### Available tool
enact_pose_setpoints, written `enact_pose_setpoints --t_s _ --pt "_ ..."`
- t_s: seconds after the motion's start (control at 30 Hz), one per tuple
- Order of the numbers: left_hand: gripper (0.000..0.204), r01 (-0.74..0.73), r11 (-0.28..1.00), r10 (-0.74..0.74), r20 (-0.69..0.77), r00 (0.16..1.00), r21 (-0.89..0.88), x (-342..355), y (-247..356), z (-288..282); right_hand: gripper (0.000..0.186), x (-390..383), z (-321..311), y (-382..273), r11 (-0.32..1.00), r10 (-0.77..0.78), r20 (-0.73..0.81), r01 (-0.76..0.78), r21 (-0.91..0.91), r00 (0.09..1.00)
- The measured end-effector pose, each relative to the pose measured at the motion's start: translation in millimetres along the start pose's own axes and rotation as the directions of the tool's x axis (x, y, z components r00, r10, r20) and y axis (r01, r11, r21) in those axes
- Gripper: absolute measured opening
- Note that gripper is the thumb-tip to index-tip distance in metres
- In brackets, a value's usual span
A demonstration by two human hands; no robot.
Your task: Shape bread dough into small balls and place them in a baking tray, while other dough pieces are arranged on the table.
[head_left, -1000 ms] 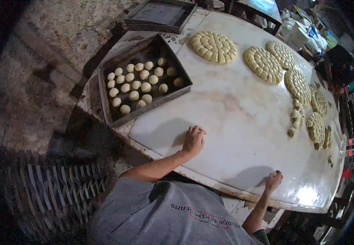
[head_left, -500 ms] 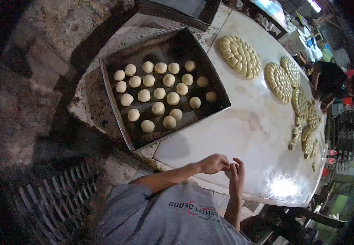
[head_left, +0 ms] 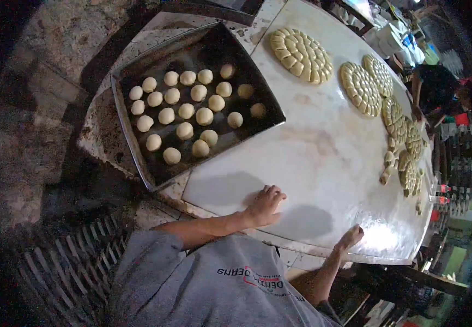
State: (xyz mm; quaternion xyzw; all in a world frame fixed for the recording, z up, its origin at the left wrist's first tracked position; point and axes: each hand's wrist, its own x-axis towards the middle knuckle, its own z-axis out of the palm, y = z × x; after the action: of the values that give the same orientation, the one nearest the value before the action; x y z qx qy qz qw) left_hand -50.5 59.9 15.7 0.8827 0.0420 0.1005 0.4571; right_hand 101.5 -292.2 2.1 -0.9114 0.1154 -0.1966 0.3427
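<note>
My left hand (head_left: 265, 207) is low over the pale table top (head_left: 236, 193), near its front edge. Its fingers are bent but apart from the thumb, and nothing shows in them. Further right, my right hand (head_left: 351, 237) is closed beside the bright glare on the table; whatever it may hold is hidden. A dark square baking tray (head_left: 230, 46) sits at the table's left end, with several round dough balls (head_left: 204, 116) spaced out in it. Across the far side lies a flat round of dough (head_left: 302, 55) scored into pieces.
More cut dough rounds (head_left: 361, 89) overlap toward the right edge, with loose dough pieces (head_left: 388, 168) by them. Another dark tray (head_left: 217, 10) stands behind. Slatted racks (head_left: 78, 261) are at lower left. A person in dark clothes (head_left: 435, 90) is beyond the far right edge.
My hands were together near the front edge and have come apart: the left went left and up, the right moved right. The tray and dough have shifted left and up in view.
</note>
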Motion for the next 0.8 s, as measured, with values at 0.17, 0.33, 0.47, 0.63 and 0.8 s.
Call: enact_pose_setpoints --t_s 0.17,0.33,0.47,0.63,0.8 --pt "0.041 0.095 0.980 -0.094 -0.013 0.995 0.175 -21 -13 -25 0.036 -2 4 12 0.894 -0.247 0.142 0.282 -0.347 0.959" --pt "0.017 0.213 0.834 0.082 -0.497 0.864 0.508 66 -10 0 0.030 45 24 12 0.891 -0.247 0.081 0.259 -0.372 0.966" --pt "0.011 0.307 0.857 -0.063 -0.506 0.860 0.415 93 2 74 0.024 56 42 -18 0.917 -0.205 0.178 0.253 -0.309 0.962" --pt "0.008 0.188 0.889 0.009 -0.428 0.904 0.417 11 47 94 0.017 16 24 -6 0.868 -0.475 0.197 0.494 -0.057 0.858" --pt "0.012 0.367 0.778 -0.049 -0.532 0.845 0.511 -29 -50 18 0.015 46 -13 68 0.646 -0.599 0.386 0.708 -0.285 0.702"
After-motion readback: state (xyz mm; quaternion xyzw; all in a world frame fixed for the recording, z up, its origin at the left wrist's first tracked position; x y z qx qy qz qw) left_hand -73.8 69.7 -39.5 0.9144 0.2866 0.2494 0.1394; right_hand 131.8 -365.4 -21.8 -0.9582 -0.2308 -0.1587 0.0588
